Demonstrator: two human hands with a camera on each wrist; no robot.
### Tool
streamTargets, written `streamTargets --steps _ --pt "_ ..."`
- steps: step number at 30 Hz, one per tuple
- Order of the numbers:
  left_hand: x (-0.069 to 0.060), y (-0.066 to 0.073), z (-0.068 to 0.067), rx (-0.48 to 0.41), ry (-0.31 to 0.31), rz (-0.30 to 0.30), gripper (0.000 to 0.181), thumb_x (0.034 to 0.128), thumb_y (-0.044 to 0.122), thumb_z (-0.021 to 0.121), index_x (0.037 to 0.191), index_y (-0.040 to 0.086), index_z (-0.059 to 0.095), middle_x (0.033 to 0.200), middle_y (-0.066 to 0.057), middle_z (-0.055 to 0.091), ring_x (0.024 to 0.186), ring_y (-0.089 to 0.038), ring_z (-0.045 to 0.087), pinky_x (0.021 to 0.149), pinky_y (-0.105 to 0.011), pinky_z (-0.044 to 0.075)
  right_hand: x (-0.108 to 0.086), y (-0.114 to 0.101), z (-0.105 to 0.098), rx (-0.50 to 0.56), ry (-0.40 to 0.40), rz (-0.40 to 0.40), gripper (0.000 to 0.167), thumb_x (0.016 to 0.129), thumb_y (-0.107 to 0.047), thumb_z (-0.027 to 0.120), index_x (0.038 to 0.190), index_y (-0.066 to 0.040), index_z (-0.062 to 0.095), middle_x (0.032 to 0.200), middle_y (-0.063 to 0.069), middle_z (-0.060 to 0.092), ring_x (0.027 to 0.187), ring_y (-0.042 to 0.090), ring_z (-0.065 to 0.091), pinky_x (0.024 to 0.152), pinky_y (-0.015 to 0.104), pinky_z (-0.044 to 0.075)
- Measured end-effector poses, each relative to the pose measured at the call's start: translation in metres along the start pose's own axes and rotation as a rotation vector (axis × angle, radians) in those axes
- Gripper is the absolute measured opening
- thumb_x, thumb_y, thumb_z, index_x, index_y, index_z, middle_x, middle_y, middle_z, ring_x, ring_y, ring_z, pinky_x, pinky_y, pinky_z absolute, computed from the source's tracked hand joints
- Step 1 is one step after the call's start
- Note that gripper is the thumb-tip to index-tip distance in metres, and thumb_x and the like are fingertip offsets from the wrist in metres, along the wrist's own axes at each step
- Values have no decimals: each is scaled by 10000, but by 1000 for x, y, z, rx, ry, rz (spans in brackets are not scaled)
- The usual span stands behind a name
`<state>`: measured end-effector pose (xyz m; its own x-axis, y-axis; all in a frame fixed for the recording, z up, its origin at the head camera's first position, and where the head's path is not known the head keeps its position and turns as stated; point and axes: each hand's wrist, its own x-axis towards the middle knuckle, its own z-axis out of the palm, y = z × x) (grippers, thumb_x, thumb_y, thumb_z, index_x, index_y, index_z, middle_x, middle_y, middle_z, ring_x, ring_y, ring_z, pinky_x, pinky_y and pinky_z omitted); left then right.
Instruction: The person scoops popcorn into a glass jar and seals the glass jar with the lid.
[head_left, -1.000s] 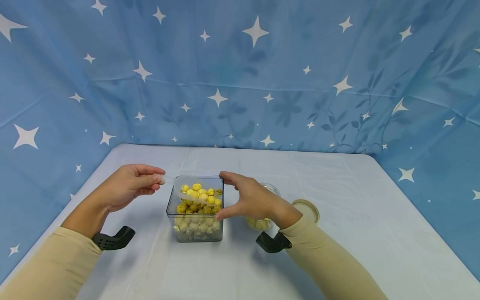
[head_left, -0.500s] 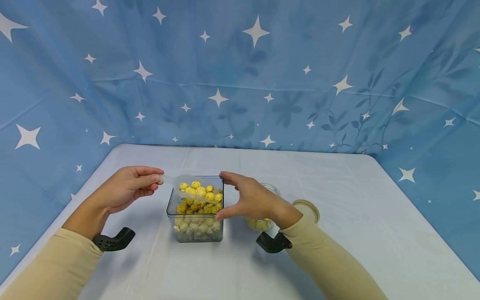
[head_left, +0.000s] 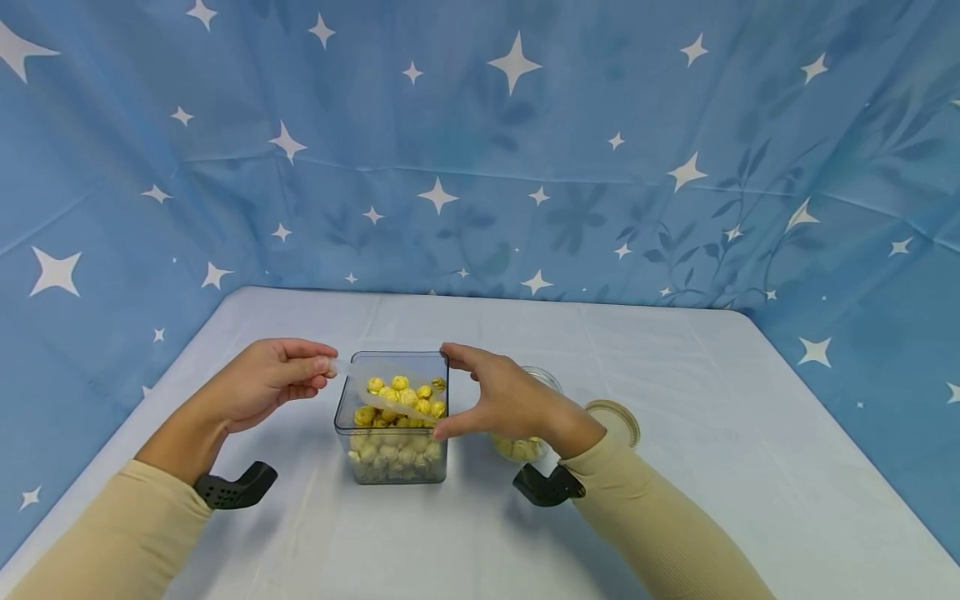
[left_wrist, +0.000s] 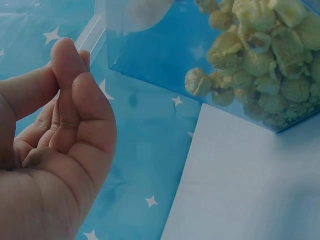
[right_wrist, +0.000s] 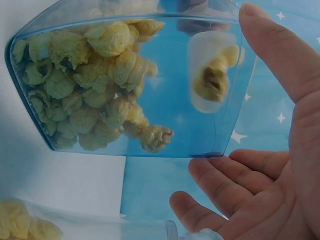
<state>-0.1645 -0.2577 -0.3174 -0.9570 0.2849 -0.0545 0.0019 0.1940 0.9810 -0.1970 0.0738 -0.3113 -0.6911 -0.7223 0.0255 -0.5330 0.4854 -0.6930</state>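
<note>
Between its thumb and fingers my left hand (head_left: pixel 273 379) pinches the handle (left_wrist: pixel 94 37) of a translucent white scoop. The scoop's bowl (head_left: pixel 378 402) reaches into a clear rectangular container (head_left: pixel 397 356), over yellow popcorn (head_left: pixel 408 397). Through the container's wall in the right wrist view, the scoop (right_wrist: pixel 200 102) shows popcorn in or against it. My right hand (head_left: pixel 498 400) holds the container's right side, thumb at the near corner and fingers at the far one. The popcorn is heaped to one side in both wrist views.
Behind my right hand lies a clear jar (head_left: pixel 517 450) with some popcorn in it, partly hidden. A round gold-rimmed lid (head_left: pixel 618 419) rests to its right on the white-covered table (head_left: pixel 750 467). A blue star-patterned curtain (head_left: pixel 480 150) hangs behind.
The scoop rises slightly at the half-second frame, then dips back into the container. My left hand has shifted a little right and down. My right hand keeps its place on the container.
</note>
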Motion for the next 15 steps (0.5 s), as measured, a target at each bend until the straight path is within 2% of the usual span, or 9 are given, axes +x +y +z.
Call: streamTargets --steps 4,15 --pt "-2 0 -3 15 11 -7 459 1048 93 535 1364 -215 411 984 -13 660 878 -109 631 795 -245 545 0 0 0 -2 0 -2 1027 795 -372 869 1566 -28 284 1570 105 370 1412 232 396 1116 381 358" --pt "-8 5 -12 22 24 25 418 1050 117 545 1335 -178 463 1006 -19 672 878 -107 640 801 -250 550 0 0 0 -14 -1 -11 1028 796 -360 869 1565 -18 279 1574 138 358 1419 237 385 1117 388 359"
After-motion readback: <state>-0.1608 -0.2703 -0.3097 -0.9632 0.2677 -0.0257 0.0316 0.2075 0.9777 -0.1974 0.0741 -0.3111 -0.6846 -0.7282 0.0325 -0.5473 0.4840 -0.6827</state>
